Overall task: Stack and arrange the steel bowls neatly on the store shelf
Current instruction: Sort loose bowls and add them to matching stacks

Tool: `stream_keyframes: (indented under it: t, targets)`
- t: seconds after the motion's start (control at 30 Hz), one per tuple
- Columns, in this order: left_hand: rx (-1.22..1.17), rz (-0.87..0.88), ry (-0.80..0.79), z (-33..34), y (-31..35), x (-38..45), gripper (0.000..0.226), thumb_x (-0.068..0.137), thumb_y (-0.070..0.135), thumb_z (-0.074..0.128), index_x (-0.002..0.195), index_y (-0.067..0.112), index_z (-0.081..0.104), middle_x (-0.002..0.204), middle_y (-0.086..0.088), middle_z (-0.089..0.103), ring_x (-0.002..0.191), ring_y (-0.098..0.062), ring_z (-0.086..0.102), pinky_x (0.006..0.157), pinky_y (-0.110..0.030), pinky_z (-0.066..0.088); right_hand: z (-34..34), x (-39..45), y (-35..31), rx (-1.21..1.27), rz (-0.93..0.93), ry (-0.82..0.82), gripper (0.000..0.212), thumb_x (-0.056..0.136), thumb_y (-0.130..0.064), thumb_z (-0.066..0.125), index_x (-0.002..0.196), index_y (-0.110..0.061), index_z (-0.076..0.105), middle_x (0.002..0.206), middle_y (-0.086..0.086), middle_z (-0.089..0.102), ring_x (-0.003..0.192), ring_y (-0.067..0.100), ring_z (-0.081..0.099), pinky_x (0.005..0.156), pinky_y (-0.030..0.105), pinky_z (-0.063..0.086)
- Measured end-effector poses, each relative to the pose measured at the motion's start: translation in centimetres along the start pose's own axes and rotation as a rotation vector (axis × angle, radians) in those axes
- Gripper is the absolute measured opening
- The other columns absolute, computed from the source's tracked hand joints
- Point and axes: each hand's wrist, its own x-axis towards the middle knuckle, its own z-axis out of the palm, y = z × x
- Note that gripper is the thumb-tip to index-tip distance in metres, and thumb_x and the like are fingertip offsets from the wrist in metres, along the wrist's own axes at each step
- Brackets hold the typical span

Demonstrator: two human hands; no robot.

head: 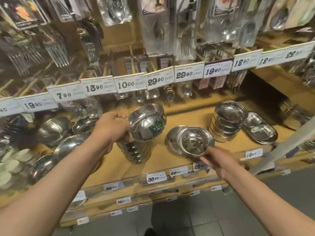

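L hand (109,128) gripping tilted bowl (146,123)

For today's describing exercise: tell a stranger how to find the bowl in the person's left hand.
Find the wooden shelf under the row of price tags. Near its middle stands a stack of steel bowls; the left hand holds one steel bowl tilted above it. Only this bowl is off the shelf, showing a rainbow sticker.

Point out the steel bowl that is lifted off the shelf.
The bowl with the 316L sticker, tilted in the left hand above the short stack; every other bowl rests.
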Motion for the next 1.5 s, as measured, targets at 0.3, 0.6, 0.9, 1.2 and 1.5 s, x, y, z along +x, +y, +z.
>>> stream_keyframes:
  t: [0.3,0.6,0.9,1.2,1.5]
  targets:
    - [-0.046,-0.017,-0.101,0.3,0.7,4.0,0.044,0.083,-0.009,0.061,0.118,0.017,0.063,0.065,-0.013,0.069,0.06,-0.026,0.06,0.067,-0.047,0.052,0.9,0.6,2.1,-0.087,0.0,0.004,0.042,0.091,0.009,0.064,0.131,0.003,0.052,0.09,0.024,0.078,0.091,0.037,0.076,0.082,0.04,0.064]
    - [-0.105,-0.025,-0.065,-1.7,0.3,6.5,0.036,0.084,-0.013,0.059,0.115,0.004,0.064,0.053,-0.001,0.07,0.039,-0.013,0.06,0.041,-0.023,0.053,4.3,0.8,2.0,-0.037,0.024,-0.019,0.044,0.092,0.012,0.062,0.131,-0.004,0.05,0.104,0.025,0.074,0.072,0.026,0.078,0.062,0.028,0.065]
    - [-0.167,-0.029,0.06,-6.5,-1.7,6.5,0.025,0.085,-0.011,0.062,0.105,0.002,0.069,0.074,-0.013,0.07,0.04,-0.009,0.061,0.041,-0.019,0.05,8.8,1.7,3.3,-0.126,0.019,-0.074,0.035,0.092,0.012,0.06,0.126,0.007,0.056,0.108,0.033,0.072,0.088,0.035,0.07,0.086,0.036,0.06]
    - [-0.157,-0.081,0.16,-11.3,-3.2,7.4,0.017,0.082,-0.012,0.064,0.093,-0.001,0.068,0.072,-0.015,0.069,0.04,-0.01,0.062,0.042,-0.019,0.052,15.9,5.1,0.7,-0.095,-0.009,-0.07,0.014,0.091,0.007,0.067,0.104,0.002,0.064,0.103,0.024,0.074,0.084,0.025,0.074,0.059,0.025,0.062]
    - [-0.087,-0.106,0.17,-14.4,-7.6,8.5,0.02,0.089,-0.006,0.063,0.089,0.009,0.077,0.08,-0.013,0.079,0.066,-0.022,0.072,0.063,-0.032,0.063,22.4,7.5,2.1,-0.274,-0.021,0.026,0.033,0.09,0.015,0.059,0.123,0.009,0.059,0.086,0.018,0.069,0.049,0.015,0.069,0.041,0.021,0.053]
